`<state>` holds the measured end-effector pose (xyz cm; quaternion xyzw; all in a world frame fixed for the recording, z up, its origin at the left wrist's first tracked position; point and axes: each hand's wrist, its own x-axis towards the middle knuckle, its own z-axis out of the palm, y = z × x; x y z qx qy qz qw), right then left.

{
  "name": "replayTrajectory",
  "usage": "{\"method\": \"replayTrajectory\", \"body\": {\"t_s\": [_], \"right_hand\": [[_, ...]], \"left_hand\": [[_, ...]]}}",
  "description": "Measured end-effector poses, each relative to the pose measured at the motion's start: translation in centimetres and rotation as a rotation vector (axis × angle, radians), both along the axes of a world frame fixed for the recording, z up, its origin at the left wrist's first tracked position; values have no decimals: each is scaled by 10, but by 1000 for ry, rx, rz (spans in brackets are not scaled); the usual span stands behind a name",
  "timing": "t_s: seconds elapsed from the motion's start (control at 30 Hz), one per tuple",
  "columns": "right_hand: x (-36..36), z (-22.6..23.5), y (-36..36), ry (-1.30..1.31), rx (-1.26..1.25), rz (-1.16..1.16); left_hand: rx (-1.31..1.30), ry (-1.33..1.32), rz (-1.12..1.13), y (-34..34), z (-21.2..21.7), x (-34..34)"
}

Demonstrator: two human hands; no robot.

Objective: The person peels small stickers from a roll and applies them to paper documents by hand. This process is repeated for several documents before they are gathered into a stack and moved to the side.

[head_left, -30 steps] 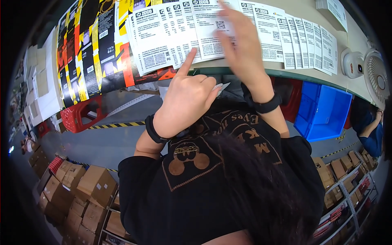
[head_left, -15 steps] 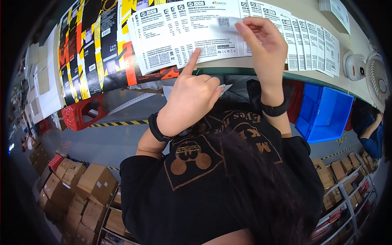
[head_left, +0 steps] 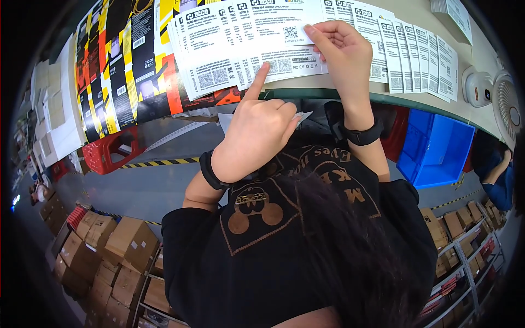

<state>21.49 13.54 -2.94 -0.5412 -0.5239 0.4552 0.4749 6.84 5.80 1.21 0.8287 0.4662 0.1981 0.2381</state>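
Note:
In my right hand (head_left: pixel 345 52), thumb and index finger pinch the right edge of a small white label (head_left: pixel 291 36) printed with a square code. That label lies over the upper right part of a white printed card (head_left: pixel 273 24). My left hand (head_left: pixel 257 126) rests at the table's near edge, its index fingertip on the lower part of the same card. The other left fingers are curled around a white sheet of paper (head_left: pixel 302 118), whose corners stick out beside the hand; most of it is hidden. More white printed cards (head_left: pixel 205 52) overlap to the left.
A fanned row of white cards (head_left: pixel 415 60) extends right, toward a small white fan (head_left: pixel 506 104). Black, yellow and red printed packaging (head_left: pixel 128 71) covers the table's left. Below the edge are a blue bin (head_left: pixel 435 150) and a red stool (head_left: pixel 112 153). Another person's arm (head_left: pixel 499 169) shows far right.
My right hand has moved slightly left and lower, bringing the label from a tilted position down against the card. My left hand has stayed in place with its index finger on the card.

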Motion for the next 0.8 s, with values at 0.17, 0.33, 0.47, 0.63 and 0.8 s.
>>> {"method": "replayTrajectory", "body": {"t_s": [0.17,0.33,0.47,0.63,0.8], "right_hand": [[-6,-7,-1,-280,192,-28],[-16,4,-5,-736,127,-38],[-19,-3,-5,-778,429,-139],[-10,-19,3,-762,500,-132],[-11,4,-16,-621,656,196]], "left_hand": [[-1,6,-4,0,0,0],[7,25,-2,0,-2,-1],[19,11,-7,-2,-3,-1],[32,20,35,-7,7,-4],[36,20,51,-10,0,-8]]}}
